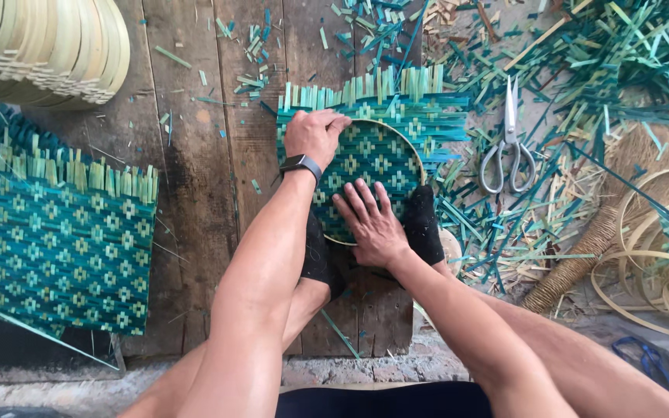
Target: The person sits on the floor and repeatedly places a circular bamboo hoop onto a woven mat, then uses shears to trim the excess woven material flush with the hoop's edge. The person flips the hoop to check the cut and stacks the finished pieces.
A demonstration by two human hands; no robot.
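Observation:
A green woven mat (427, 116) with a pale cross pattern lies on the wooden boards. A round bamboo hoop (404, 139) rests on it. My left hand (315, 135), with a dark watch on the wrist, grips the hoop's upper left rim. My right hand (369, 224) lies flat, fingers spread, on the weave inside the hoop near its lower edge. My two feet in black socks (423, 224) press on the hoop's near side.
A stack of similar green woven mats (56, 240) lies at the left. Bamboo hoops are piled at the top left (48, 46) and right (660, 263). Scissors (509, 147) lie to the right among green strip offcuts. A bundle of brown fibre (605, 224) lies beyond.

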